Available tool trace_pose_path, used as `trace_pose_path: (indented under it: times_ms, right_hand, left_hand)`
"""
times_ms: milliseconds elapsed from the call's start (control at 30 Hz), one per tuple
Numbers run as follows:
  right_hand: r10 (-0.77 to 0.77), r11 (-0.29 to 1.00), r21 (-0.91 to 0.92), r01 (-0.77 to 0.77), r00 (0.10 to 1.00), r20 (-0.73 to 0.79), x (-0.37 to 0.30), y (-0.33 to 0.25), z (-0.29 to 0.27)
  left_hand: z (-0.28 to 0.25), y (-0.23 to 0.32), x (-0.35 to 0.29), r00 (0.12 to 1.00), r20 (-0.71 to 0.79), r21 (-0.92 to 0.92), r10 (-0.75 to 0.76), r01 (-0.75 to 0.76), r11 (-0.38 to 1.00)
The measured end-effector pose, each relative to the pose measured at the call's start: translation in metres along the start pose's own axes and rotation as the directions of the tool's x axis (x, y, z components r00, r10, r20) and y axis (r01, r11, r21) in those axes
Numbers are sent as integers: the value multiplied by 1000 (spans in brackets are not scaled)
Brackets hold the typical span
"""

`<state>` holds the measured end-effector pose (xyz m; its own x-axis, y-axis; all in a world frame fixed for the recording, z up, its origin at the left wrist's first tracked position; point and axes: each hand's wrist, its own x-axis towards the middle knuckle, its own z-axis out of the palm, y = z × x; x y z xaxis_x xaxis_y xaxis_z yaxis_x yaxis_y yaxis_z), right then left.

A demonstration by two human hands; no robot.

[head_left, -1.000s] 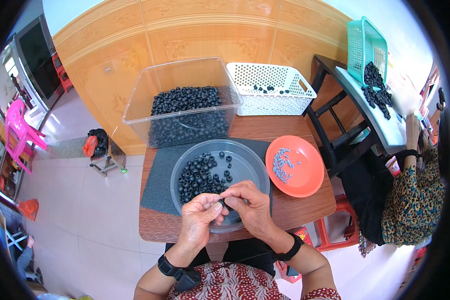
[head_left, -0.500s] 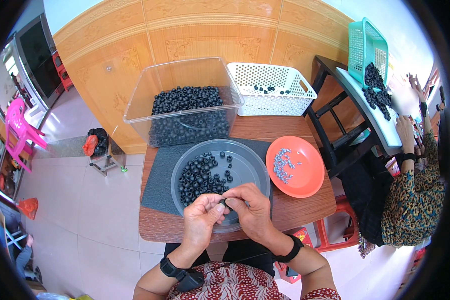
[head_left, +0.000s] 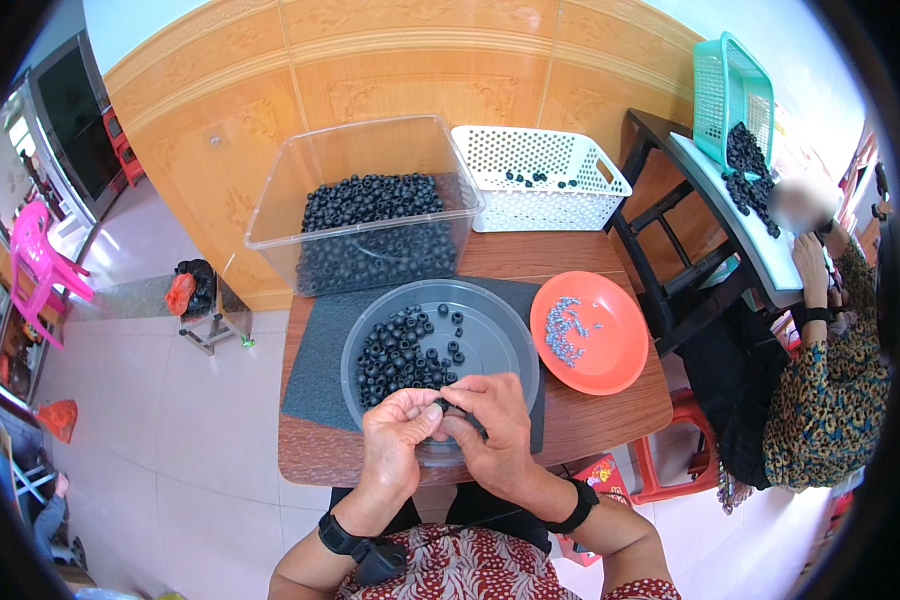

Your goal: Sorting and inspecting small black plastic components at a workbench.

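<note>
Over the near side of a round grey basin (head_left: 515,345), both hands meet at a small round black piece (head_left: 442,405). My left hand (head_left: 394,435) pinches it between thumb and fingertips. From the other side my right hand (head_left: 494,430) has its fingers closed against the same piece; whether it also grips something smaller is hidden. Several round black pieces (head_left: 395,350), some showing a hole, lie heaped in the basin's left half. To the right, an orange-red plate (head_left: 610,345) bears small silvery bits (head_left: 564,335).
Behind the basin stands a clear plastic box (head_left: 370,245) full of black pieces, beside a white basket (head_left: 550,210). A dark mat (head_left: 315,370) lies under the basin on the wooden table (head_left: 610,420). At right, another person's hand (head_left: 810,265) is at a white board (head_left: 735,215).
My right hand has turned slightly, its fingers curling closer over the black piece. My left hand stays nearly in place. The other person's raised hand has come down at the right.
</note>
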<state>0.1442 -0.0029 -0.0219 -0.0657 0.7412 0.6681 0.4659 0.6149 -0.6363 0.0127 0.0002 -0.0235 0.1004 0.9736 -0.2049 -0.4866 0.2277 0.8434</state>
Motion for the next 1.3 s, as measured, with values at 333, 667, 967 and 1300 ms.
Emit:
trace_pose_path:
  times_ms: [333,667,967,1300]
  right_hand:
    - [-110,990,-97,103,991,-72,2,7,-1]
    - [-131,987,-97,126,990,-46,6,11,-6]
    - [-262,964,-57,259,964,-52,1,13,-1]
    - [-111,983,-133,125,988,111,20,34,-22]
  left_hand:
    - [-1,1,-1,993,75,-85,-91,97,992]
    - [3,-3,-2,994,104,64,-42,36,997]
    - [3,-4,-9,996,84,74,20,-27,997]
    - [-3,3,5,992,125,331,-19,-23,943]
